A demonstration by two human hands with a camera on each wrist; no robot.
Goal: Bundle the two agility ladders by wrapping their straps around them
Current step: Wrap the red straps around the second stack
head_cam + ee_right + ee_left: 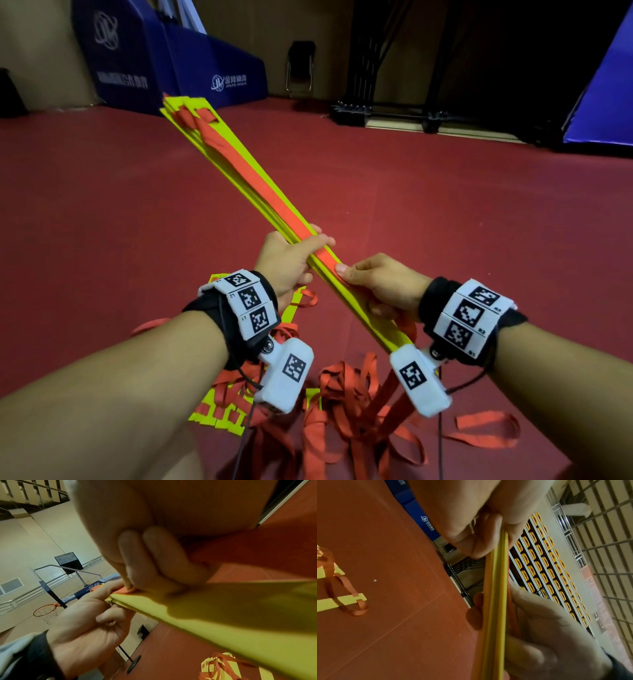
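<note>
A stack of yellow ladder rungs point(236, 178) is held up in the air, slanting away to the upper left. An orange strap point(270, 202) lies along its top face. My left hand point(291, 257) grips the stack from the left, thumb across the strap. Just behind it my right hand point(376, 284) grips the near end, thumb pressing the strap onto the rungs. The stack's edge point(496, 601) shows between both hands in the left wrist view. A second ladder point(226, 407) lies on the floor below my wrists, partly hidden, tangled in loose orange straps point(342, 404).
The red floor point(445, 212) stretches ahead. Blue padded bases point(178, 65), a folding chair point(300, 68) and a black wheeled frame point(383, 113) line the far wall. A basketball hoop point(45, 611) shows in the right wrist view.
</note>
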